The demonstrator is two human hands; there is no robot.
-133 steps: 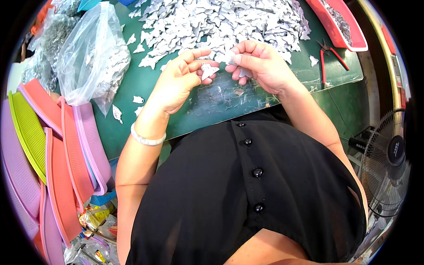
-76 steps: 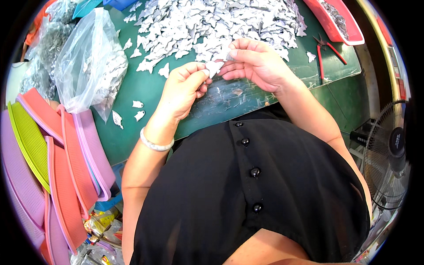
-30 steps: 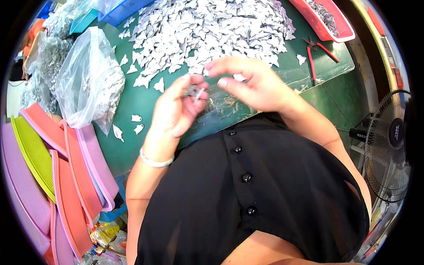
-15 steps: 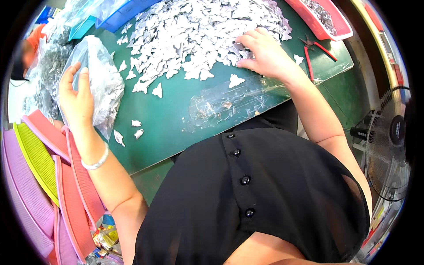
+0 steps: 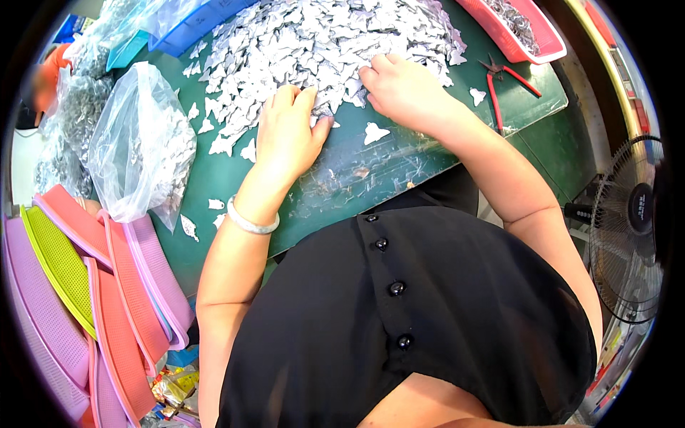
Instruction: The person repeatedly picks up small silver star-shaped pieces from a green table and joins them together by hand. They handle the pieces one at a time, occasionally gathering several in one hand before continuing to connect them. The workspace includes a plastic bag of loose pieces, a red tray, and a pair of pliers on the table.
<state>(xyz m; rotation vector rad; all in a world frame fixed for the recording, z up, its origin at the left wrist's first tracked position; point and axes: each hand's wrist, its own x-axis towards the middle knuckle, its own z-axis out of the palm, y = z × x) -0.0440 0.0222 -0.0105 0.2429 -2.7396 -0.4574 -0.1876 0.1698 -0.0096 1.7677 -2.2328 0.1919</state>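
A wide heap of small flat silver-grey metal pieces (image 5: pixel 285 53) covers the far middle of the green table (image 5: pixel 250 221). My left hand (image 5: pixel 285 135), a pale bangle (image 5: pixel 251 218) on its wrist, rests palm down at the heap's near edge; its fingers are on the pieces and the thumb stands apart. Further right, my right hand (image 5: pixel 403 89) touches the heap's near right edge with curled fingers. Whatever lies under those fingertips is hidden. One loose metal piece (image 5: pixel 374 133) sits just below, between the two hands.
A clear plastic bag (image 5: pixel 143 143) of metal pieces stands at left, above stacked plastic baskets (image 5: pixel 118 285). Red-handled pliers (image 5: pixel 497 93) lie at right near a pink tray (image 5: pixel 531 36) of metal parts. A blue bin (image 5: pixel 193 28) is behind; a fan (image 5: pixel 628 221) stands far right.
My left hand has left the plastic bag and moved right to the heap. My right hand has shifted slightly left along the heap's edge, its fingers more curled.
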